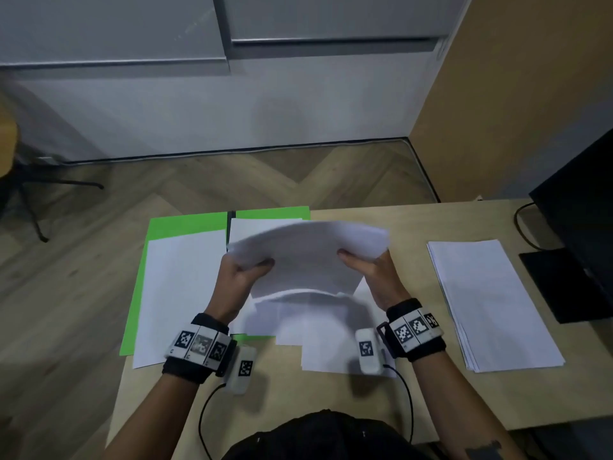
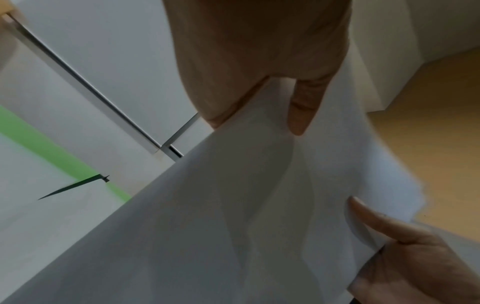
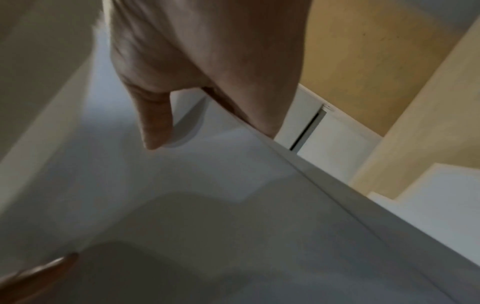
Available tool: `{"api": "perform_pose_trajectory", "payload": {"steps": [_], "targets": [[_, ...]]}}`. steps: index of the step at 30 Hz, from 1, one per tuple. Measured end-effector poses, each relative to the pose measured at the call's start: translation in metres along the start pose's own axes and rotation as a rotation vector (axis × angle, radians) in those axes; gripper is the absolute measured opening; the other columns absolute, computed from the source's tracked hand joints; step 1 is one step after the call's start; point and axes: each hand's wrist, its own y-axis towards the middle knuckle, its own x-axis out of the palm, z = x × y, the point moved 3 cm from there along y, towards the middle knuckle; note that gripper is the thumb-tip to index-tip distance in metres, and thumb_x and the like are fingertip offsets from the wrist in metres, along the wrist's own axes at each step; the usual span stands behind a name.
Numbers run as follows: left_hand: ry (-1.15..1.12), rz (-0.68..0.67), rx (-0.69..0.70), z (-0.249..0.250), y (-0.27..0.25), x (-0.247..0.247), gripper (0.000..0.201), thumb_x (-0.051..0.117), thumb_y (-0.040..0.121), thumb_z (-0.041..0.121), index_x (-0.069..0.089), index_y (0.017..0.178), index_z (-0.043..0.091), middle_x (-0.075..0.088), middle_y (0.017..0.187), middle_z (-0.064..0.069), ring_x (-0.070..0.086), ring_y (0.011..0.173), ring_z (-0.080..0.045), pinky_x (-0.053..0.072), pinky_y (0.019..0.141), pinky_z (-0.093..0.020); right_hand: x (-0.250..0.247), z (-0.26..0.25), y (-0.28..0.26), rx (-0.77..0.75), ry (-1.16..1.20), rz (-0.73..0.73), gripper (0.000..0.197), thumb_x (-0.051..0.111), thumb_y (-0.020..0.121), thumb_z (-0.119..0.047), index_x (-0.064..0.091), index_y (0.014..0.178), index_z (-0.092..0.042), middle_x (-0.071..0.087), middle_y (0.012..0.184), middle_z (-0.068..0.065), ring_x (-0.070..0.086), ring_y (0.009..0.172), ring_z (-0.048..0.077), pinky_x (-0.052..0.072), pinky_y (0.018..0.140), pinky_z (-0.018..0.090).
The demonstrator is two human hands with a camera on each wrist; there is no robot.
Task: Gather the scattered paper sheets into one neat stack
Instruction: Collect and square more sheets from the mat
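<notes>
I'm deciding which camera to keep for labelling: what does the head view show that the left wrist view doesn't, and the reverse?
Only the head view shows the neat stack of white sheets on the right of the light wooden desk, loose white sheets beneath the hands, and the black monitor.

Only the left wrist view shows the left thumb pressed on the paper close up.

Both show the lifted white paper bundle, gripped by the left hand and right hand, and the green folder.

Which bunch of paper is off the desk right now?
The bundle of sheets held up between the left hand and right hand; the other papers lie flat.
</notes>
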Motion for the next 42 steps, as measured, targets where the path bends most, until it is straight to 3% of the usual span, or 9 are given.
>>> {"api": "perform_pose_trajectory", "payload": {"steps": [3, 11, 15, 19, 24, 30, 34, 37, 42], "targets": [[0.052, -0.052, 0.013, -0.004, -0.003, 0.000, 0.021, 0.063, 0.079, 0.005, 0.073, 0.095, 0.015, 0.072, 0.098, 0.001, 0.063, 0.092, -0.015, 0.047, 0.077, -0.021, -0.003, 0.010, -0.006, 0.036, 0.003, 0.016, 0.020, 0.076, 0.079, -0.009, 0.077, 0.099, -0.009, 0.075, 0.100, 0.010, 0.070, 0.096, 0.023, 0.050, 0.093, 0.040], [0.113, 0.024, -0.230, -0.042, -0.003, -0.003, 0.032, 0.076, 0.070, 0.015, 0.071, 0.100, 0.022, 0.076, 0.100, 0.000, 0.070, 0.096, -0.019, 0.056, 0.087, -0.046, 0.001, 0.031, 0.001, 0.137, -0.071, 0.054, 0.030, 0.083, 0.074, 0.000, 0.076, 0.095, -0.020, 0.076, 0.105, 0.008, 0.071, 0.101, 0.024, 0.051, 0.099, 0.054], [0.041, 0.043, -0.182, -0.026, -0.003, 0.000, 0.032, 0.077, 0.068, 0.016, 0.069, 0.100, 0.019, 0.076, 0.095, 0.007, 0.071, 0.090, -0.010, 0.055, 0.077, -0.026, 0.006, 0.014, -0.001, 0.050, -0.047, 0.063, 0.036, 0.081, 0.077, -0.001, 0.076, 0.098, -0.030, 0.076, 0.105, 0.004, 0.070, 0.104, 0.024, 0.054, 0.095, 0.043], [-0.024, 0.048, -0.128, -0.019, -0.010, -0.004, 0.034, 0.076, 0.070, 0.012, 0.068, 0.102, 0.015, 0.076, 0.094, 0.008, 0.070, 0.091, -0.008, 0.053, 0.074, -0.017, 0.002, 0.003, -0.014, 0.002, -0.034, 0.047, 0.027, 0.079, 0.078, 0.002, 0.077, 0.096, -0.019, 0.076, 0.101, 0.008, 0.071, 0.101, 0.025, 0.055, 0.093, 0.039], [0.112, -0.004, -0.231, -0.052, -0.014, -0.005, 0.036, 0.079, 0.068, 0.018, 0.069, 0.103, 0.021, 0.076, 0.100, 0.003, 0.071, 0.097, -0.017, 0.057, 0.083, -0.040, 0.000, 0.035, -0.017, 0.146, -0.042, 0.102, 0.031, 0.084, 0.070, 0.001, 0.075, 0.095, -0.015, 0.076, 0.102, 0.011, 0.072, 0.099, 0.025, 0.053, 0.097, 0.052], [0.022, 0.039, -0.273, -0.061, -0.016, -0.005, 0.042, 0.080, 0.068, 0.015, 0.066, 0.108, 0.019, 0.075, 0.102, 0.004, 0.069, 0.097, -0.013, 0.056, 0.078, -0.027, 0.000, 0.043, -0.017, 0.143, -0.010, 0.107, 0.038, 0.083, 0.068, -0.007, 0.071, 0.103, -0.016, 0.075, 0.104, 0.010, 0.071, 0.100, 0.024, 0.057, 0.090, 0.041], [0.072, 0.035, -0.358, -0.080, -0.024, -0.008, 0.043, 0.082, 0.067, 0.017, 0.066, 0.107, 0.021, 0.075, 0.104, 0.000, 0.069, 0.098, -0.018, 0.056, 0.086, -0.039, 0.003, 0.065, -0.020, 0.254, -0.063, 0.146, 0.032, 0.080, 0.074, 0.003, 0.069, 0.096, -0.017, 0.075, 0.098, 0.006, 0.070, 0.094, 0.023, 0.054, 0.092, 0.046], [0.078, 0.043, -0.395, -0.082, -0.028, -0.009, 0.030, 0.081, 0.070, 0.013, 0.071, 0.098, 0.018, 0.076, 0.097, 0.000, 0.071, 0.090, -0.016, 0.055, 0.084, -0.037, 0.002, 0.071, -0.021, 0.294, -0.048, 0.174, 0.021, 0.078, 0.078, 0.000, 0.073, 0.095, -0.011, 0.076, 0.095, 0.008, 0.072, 0.093, 0.027, 0.056, 0.084, 0.042], [0.041, 0.062, -0.471, -0.085, -0.025, -0.014, 0.027, 0.071, 0.067, 0.021, 0.068, 0.082, -0.002, 0.068, 0.077, -0.013, 0.063, 0.070, -0.023, 0.052, 0.068, -0.035, -0.001, 0.075, -0.013, 0.240, -0.014, 0.211, 0.007, 0.070, 0.087, -0.004, 0.074, 0.093, -0.002, 0.076, 0.088, 0.004, 0.071, 0.078, 0.011, 0.054, 0.067, 0.020]]}}
